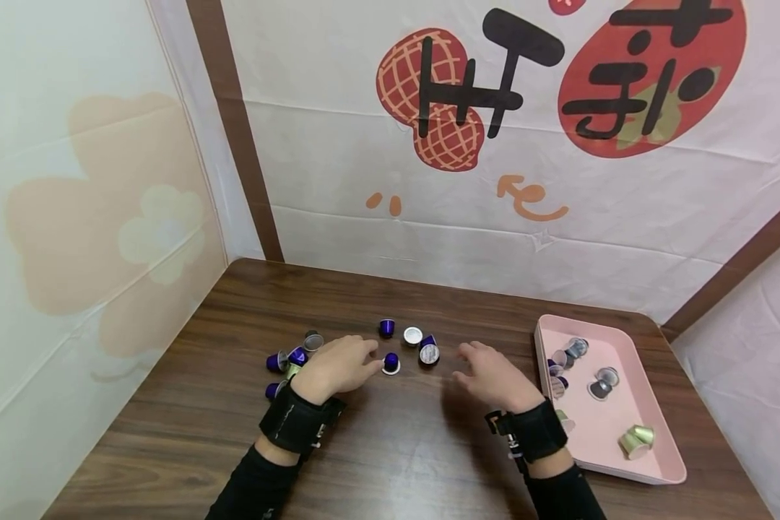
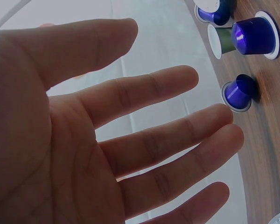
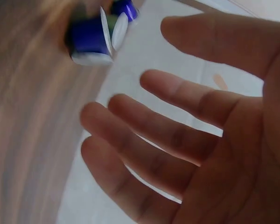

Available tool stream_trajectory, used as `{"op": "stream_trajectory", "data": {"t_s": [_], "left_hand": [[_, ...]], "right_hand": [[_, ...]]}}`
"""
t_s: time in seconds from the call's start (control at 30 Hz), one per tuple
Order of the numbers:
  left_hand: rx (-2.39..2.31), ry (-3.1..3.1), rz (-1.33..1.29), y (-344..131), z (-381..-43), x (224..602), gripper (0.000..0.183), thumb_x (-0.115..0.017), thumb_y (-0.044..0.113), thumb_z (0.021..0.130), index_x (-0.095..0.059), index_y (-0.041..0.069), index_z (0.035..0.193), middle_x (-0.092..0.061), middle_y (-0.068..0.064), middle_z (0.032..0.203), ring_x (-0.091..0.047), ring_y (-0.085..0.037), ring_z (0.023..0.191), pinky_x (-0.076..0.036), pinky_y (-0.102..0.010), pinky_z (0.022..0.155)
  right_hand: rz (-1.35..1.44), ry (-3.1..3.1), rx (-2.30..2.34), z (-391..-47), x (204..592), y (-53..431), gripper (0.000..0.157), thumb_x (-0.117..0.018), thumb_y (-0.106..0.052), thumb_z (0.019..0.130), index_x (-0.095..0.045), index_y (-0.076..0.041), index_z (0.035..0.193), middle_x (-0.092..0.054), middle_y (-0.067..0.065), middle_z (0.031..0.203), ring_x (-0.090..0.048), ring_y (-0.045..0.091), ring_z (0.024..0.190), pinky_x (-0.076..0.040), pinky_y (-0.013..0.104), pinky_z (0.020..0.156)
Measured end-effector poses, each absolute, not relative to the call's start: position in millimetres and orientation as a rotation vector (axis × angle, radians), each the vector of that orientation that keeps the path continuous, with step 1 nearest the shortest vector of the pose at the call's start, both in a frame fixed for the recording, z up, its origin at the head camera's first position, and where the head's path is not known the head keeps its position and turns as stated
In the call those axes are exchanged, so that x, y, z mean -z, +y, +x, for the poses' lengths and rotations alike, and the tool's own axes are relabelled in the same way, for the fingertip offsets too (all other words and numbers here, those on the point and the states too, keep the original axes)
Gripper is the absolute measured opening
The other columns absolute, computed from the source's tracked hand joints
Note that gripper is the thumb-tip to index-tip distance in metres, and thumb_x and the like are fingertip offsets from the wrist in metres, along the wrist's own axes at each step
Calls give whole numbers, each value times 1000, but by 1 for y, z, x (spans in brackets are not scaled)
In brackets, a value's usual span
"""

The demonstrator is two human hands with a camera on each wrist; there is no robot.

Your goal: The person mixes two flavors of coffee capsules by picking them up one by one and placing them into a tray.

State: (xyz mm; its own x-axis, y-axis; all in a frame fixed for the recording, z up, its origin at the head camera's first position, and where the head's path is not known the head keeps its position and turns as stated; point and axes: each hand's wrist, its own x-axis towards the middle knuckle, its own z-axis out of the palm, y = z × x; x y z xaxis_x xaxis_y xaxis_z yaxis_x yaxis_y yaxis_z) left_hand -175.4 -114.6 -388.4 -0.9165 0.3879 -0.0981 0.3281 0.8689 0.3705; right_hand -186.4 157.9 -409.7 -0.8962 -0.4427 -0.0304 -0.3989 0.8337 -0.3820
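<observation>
My left hand (image 1: 339, 366) hovers over the table with its fingers spread loosely and nothing in its grasp. Just off its fingertips, a blue coffee capsule (image 1: 391, 362) stands on its white rim. Behind that are another blue capsule (image 1: 386, 328), a white-lidded capsule (image 1: 412, 336) and a blue one leaning by a printed-lid capsule (image 1: 429, 354). To the right of these, my right hand (image 1: 499, 378) is also in the air, fingers relaxed, palm bare in the right wrist view. The left wrist view shows blue capsules (image 2: 254, 36) and a green capsule (image 2: 221, 41) beyond the fingers.
Left of my left hand lies a group of capsules (image 1: 276, 362), blue, green and grey, partly covered by the hand. A pink tray (image 1: 607, 433) at the right holds several grey, blue and green capsules (image 1: 635, 442). Printed cloth (image 1: 338, 144) hangs behind the wooden table (image 1: 188, 433).
</observation>
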Motion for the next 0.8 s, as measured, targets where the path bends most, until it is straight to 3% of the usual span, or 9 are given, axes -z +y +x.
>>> {"op": "stream_trajectory", "data": {"t_s": [0.3, 0.47, 0.8], "left_hand": [[-532, 2868, 537, -115, -174, 389, 22, -59, 29, 94, -65, 9, 101, -61, -4, 91, -56, -17, 79, -46, -37, 70], [-527, 2866, 524, -115, -173, 392, 26, -59, 29, 94, -65, 7, 106, -62, -6, 95, -58, -20, 84, -47, -38, 74], [-550, 2862, 541, -117, -177, 394, 24, -59, 28, 95, -65, 7, 103, -60, -4, 90, -52, -15, 72, -45, -35, 68]], "right_hand": [[-600, 2906, 585, -202, 431, 130, 47, -65, -21, 90, -50, -1, 130, -52, 17, 125, -54, 31, 112, -45, 44, 90], [-666, 2915, 560, -209, 440, 121, 49, -67, -19, 89, -50, 0, 131, -53, 18, 119, -58, 29, 104, -47, 42, 86], [-617, 2871, 524, -214, 453, 115, 47, -66, -22, 90, -52, -2, 130, -53, 17, 115, -59, 23, 94, -49, 37, 78]]}}
